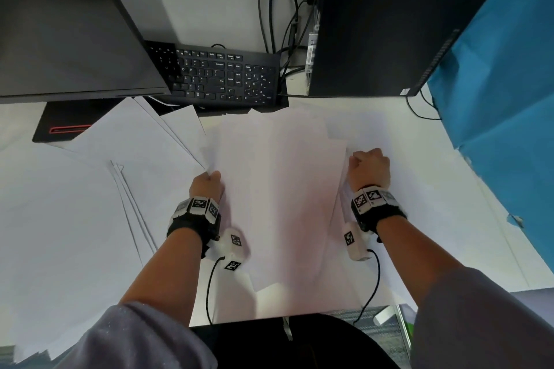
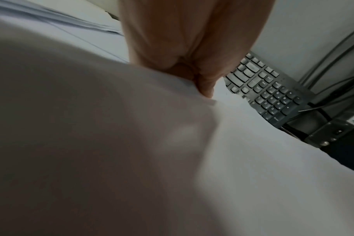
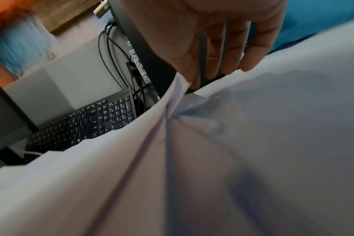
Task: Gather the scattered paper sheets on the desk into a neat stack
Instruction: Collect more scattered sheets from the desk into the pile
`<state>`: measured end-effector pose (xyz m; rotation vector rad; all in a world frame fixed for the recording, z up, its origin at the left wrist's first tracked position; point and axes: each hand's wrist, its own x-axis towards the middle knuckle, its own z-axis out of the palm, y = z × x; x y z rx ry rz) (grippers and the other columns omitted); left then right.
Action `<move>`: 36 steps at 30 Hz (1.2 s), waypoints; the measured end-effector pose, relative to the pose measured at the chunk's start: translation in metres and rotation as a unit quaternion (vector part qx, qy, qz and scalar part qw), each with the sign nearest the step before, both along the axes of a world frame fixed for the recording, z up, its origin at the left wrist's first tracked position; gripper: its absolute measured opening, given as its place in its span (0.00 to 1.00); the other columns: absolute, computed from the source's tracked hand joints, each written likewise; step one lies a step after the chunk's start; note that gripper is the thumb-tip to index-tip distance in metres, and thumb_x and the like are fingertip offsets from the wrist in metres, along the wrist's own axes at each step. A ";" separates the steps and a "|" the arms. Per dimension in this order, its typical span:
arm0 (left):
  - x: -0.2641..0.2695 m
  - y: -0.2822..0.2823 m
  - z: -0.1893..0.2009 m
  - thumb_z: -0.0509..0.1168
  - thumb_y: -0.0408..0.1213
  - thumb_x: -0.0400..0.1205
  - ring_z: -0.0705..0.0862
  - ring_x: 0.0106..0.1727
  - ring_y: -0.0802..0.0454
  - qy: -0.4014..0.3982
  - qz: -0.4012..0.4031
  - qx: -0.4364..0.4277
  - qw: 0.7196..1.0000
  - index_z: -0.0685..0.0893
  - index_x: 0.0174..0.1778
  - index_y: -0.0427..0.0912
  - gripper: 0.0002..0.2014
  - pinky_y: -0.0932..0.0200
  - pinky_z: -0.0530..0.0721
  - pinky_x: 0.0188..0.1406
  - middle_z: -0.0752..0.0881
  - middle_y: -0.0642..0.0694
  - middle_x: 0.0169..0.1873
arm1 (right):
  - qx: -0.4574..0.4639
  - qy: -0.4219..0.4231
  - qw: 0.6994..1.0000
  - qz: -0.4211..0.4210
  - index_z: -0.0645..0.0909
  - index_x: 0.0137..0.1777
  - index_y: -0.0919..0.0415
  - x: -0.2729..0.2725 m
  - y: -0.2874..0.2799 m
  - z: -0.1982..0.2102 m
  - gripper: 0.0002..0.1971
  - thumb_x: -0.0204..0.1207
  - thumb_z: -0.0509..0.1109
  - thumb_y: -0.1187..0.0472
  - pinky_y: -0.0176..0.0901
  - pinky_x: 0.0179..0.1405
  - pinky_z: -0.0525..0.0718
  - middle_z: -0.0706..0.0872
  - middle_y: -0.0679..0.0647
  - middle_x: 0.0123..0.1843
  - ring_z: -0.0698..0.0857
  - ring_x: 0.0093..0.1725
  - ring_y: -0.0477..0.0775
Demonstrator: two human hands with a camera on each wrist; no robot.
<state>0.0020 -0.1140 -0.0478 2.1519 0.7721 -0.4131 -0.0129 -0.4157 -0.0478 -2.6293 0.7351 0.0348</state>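
A bundle of white paper sheets [image 1: 278, 189] is held between both hands over the desk's near middle, slightly lifted and bowed. My left hand [image 1: 209, 181] grips its left edge, fingers curled; in the left wrist view the left hand [image 2: 202, 86] pinches the paper sheets [image 2: 111, 143]. My right hand [image 1: 367, 166] grips the right edge; the right wrist view shows the thumb of the right hand [image 3: 192, 75] pressing the lifted sheets [image 3: 152, 143]. More loose sheets [image 1: 90, 189] lie fanned out to the left, and others [image 1: 419, 189] lie under the bundle to the right.
A black keyboard [image 1: 221, 78] sits just behind the papers. A dark monitor [image 1: 69, 24] stands at the back left on its black base [image 1: 66, 126]. A black computer tower [image 1: 383, 21] with cables stands at the back right. A blue cloth [image 1: 503, 99] hangs at the right.
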 end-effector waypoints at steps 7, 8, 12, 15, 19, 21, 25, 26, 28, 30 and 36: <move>0.005 0.000 0.001 0.53 0.38 0.84 0.81 0.56 0.31 0.015 -0.029 0.032 0.999 0.81 0.53 0.23 0.20 0.50 0.76 0.51 0.83 0.24 0.53 | 0.101 0.027 0.984 -0.144 0.68 0.71 0.63 0.027 0.021 0.012 0.27 0.77 0.65 0.49 0.59 0.63 0.76 0.69 0.62 0.71 0.72 0.69 0.64; 0.005 0.000 0.001 0.53 0.38 0.84 0.81 0.57 0.32 0.019 -0.031 0.034 0.999 0.81 0.54 0.23 0.20 0.50 0.76 0.52 0.83 0.25 0.54 | 0.080 0.054 0.984 -0.147 0.67 0.71 0.63 0.027 0.025 0.013 0.27 0.76 0.65 0.48 0.60 0.63 0.75 0.69 0.61 0.71 0.70 0.69 0.64; 0.004 0.002 0.001 0.53 0.39 0.84 0.82 0.57 0.34 0.008 -0.024 0.021 0.999 0.81 0.56 0.25 0.20 0.52 0.75 0.52 0.84 0.28 0.55 | 0.086 0.166 0.975 -0.116 0.71 0.67 0.65 0.038 0.029 0.006 0.22 0.75 0.62 0.55 0.56 0.65 0.70 0.75 0.62 0.69 0.70 0.70 0.64; 0.003 0.004 0.001 0.54 0.40 0.84 0.82 0.57 0.34 0.003 -0.018 0.007 1.000 0.82 0.55 0.26 0.19 0.52 0.76 0.52 0.85 0.28 0.54 | 0.089 0.168 0.969 -0.155 0.70 0.68 0.65 0.048 0.026 0.008 0.22 0.75 0.63 0.60 0.56 0.69 0.68 0.71 0.62 0.71 0.70 0.70 0.64; 0.004 0.006 0.001 0.55 0.40 0.84 0.83 0.58 0.34 0.004 -0.010 -0.014 1.000 0.82 0.56 0.27 0.20 0.51 0.77 0.55 0.86 0.29 0.54 | 0.133 0.179 0.964 -0.144 0.79 0.58 0.66 0.053 0.015 0.010 0.18 0.69 0.64 0.61 0.51 0.64 0.77 0.81 0.63 0.62 0.80 0.60 0.65; 0.005 0.007 0.003 0.55 0.41 0.84 0.83 0.56 0.34 0.002 -0.006 -0.025 1.000 0.83 0.53 0.28 0.19 0.53 0.76 0.51 0.86 0.30 0.52 | 0.140 0.164 0.967 -0.135 0.80 0.50 0.67 0.054 0.013 0.015 0.10 0.71 0.65 0.63 0.43 0.49 0.79 0.85 0.62 0.56 0.83 0.51 0.63; 0.008 0.009 0.004 0.56 0.41 0.84 0.80 0.47 0.41 -0.003 -0.006 -0.036 0.999 0.81 0.46 0.34 0.14 0.57 0.73 0.47 0.84 0.34 0.45 | 0.025 0.113 0.989 -0.091 0.84 0.56 0.66 0.066 0.010 0.022 0.14 0.77 0.61 0.61 0.47 0.53 0.79 0.87 0.62 0.58 0.84 0.60 0.63; 0.009 0.009 0.005 0.56 0.41 0.84 0.79 0.46 0.42 -0.003 -0.008 -0.035 0.999 0.81 0.46 0.36 0.13 0.57 0.72 0.47 0.83 0.35 0.44 | 0.005 0.088 0.992 -0.090 0.84 0.57 0.66 0.069 0.011 0.027 0.15 0.78 0.60 0.61 0.51 0.58 0.79 0.86 0.63 0.59 0.82 0.62 0.64; 0.011 0.011 0.005 0.56 0.41 0.84 0.80 0.46 0.42 -0.003 -0.010 -0.035 0.999 0.83 0.48 0.34 0.14 0.57 0.72 0.47 0.84 0.36 0.43 | -0.008 0.030 0.996 -0.087 0.86 0.55 0.65 0.076 0.011 0.037 0.14 0.79 0.61 0.62 0.52 0.61 0.79 0.86 0.64 0.57 0.81 0.63 0.65; 0.013 0.013 0.007 0.56 0.41 0.84 0.81 0.46 0.40 -0.003 -0.012 -0.035 0.999 0.84 0.51 0.31 0.17 0.57 0.73 0.46 0.85 0.36 0.43 | 0.024 -0.017 0.997 -0.067 0.88 0.53 0.62 0.083 0.013 0.045 0.12 0.78 0.63 0.64 0.44 0.55 0.80 0.89 0.62 0.55 0.85 0.59 0.64; 0.017 0.015 0.015 0.54 0.52 0.84 0.76 0.43 0.44 0.039 0.018 -0.074 0.996 0.78 0.45 0.36 0.20 0.56 0.70 0.41 0.78 0.42 0.36 | 0.166 0.000 0.985 0.038 0.79 0.70 0.55 0.099 0.042 0.036 0.20 0.80 0.63 0.51 0.51 0.68 0.74 0.82 0.58 0.69 0.78 0.69 0.61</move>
